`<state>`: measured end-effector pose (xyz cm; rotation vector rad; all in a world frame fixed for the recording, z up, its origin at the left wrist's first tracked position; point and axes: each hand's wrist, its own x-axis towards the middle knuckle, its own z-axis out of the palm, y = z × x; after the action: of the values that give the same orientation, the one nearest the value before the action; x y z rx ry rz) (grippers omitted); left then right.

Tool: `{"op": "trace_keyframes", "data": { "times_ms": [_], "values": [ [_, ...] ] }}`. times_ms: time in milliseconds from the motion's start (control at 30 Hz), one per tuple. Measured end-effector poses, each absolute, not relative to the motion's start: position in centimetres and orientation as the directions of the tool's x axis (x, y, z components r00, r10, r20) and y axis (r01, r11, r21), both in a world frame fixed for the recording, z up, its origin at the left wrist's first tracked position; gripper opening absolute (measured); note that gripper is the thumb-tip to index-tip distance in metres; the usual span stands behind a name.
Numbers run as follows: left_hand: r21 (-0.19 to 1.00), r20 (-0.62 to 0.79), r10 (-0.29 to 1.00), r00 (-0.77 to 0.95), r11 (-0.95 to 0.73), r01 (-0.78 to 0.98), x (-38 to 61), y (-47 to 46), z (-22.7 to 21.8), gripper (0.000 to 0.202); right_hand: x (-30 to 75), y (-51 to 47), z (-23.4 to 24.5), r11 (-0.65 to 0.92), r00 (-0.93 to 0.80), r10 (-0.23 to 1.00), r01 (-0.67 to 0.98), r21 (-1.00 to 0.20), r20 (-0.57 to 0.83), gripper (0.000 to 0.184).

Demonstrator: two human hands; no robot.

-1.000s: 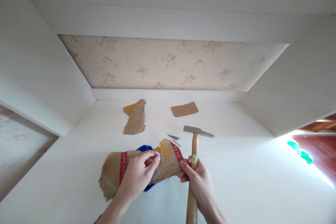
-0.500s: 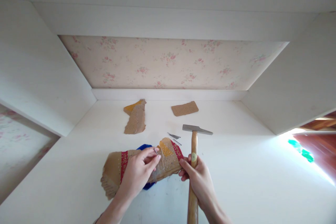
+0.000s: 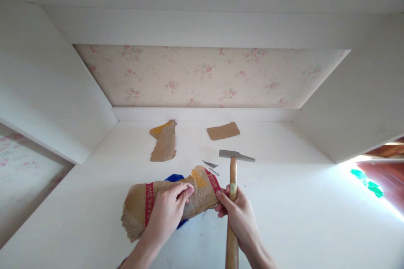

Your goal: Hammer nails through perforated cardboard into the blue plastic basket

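- Head view, my hands: my left hand (image 3: 167, 210) lies on the bundle of perforated cardboard pieces (image 3: 138, 207). Its thumb and first fingers are pinched together on a small nail (image 3: 188, 185), which I see only as a thin grey point, standing on top of the bundle. My right hand (image 3: 240, 215) is closed around the wooden handle of the hammer (image 3: 232, 174), about in the middle of the handle. The steel head points away from me and is near the table.
- Head view, where the things are: the bundle is on the white table (image 3: 299, 201), directly in front of me, with red and yellow strips on it and a blue piece (image 3: 173, 177) under it. The hammer is just beside its right end.
- Head view, how they handle: I judge the cardboard light and soft, bending easily and sliding on the smooth table, so it wants a flat hand pressing on it. The nail is thin and slippery and is best pinched low on the shaft. The hammer is heavy at the head, and a grip lower on the handle gives more swing.
- Head view, around: loose nails (image 3: 209, 164) lie between the bundle and the hammer head. Two more cardboard pieces (image 3: 163, 146) (image 3: 223, 130) lie farther back, near the flowered wall (image 3: 205, 75).
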<state>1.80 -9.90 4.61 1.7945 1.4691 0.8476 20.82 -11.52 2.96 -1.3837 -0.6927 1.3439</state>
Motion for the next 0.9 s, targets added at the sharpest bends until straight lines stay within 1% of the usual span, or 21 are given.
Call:
{"op": "trace_keyframes", "data": {
  "times_ms": [300,467,600,733,767,800,900],
  "values": [
    [0.763,0.127,0.974,0.186,-0.216,0.61,2.0,-10.1,4.2,0.028,20.9,-11.6,2.7,-0.293,0.21,0.917,-0.222,-0.93,-0.339,0.037],
    [0.746,0.233,0.947,0.22,-0.319,0.585,2.3,-10.1,3.6,0.024,20.9,-11.6,2.7,-0.295,0.2,0.924,-0.17,-0.94,-0.326,0.037],
    [0.699,0.289,0.928,0.237,-0.374,0.61,2.5,-10.2,3.3,0.02,21.1,-11.7,2.7,-0.313,0.21,0.922,-0.085,-0.946,-0.324,0.037],
    [0.639,0.309,0.914,0.263,-0.405,0.654,2.5,-10.4,3.1,0.018,21.8,-12.5,3.1,-0.348,0.278,0.91,0.113,-0.931,-0.306,0.042],
    [0.628,0.313,0.911,0.268,-0.41,0.661,2.6,-10.4,3.1,0.018,21.9,-12.8,3.3,-0.344,0.283,0.912,0.137,-0.929,-0.297,0.044],
    [0.622,0.314,0.911,0.268,-0.411,0.667,2.6,-10.4,3.0,0.019,22.0,-13.2,3.5,-0.333,0.276,0.917,0.137,-0.933,-0.287,0.046],
    [0.617,0.301,0.915,0.268,-0.401,0.677,2.7,-10.3,2.9,0.021,22.1,-14.7,4.0,-0.303,0.242,0.929,0.068,-0.951,-0.279,0.05]
  ]
}}
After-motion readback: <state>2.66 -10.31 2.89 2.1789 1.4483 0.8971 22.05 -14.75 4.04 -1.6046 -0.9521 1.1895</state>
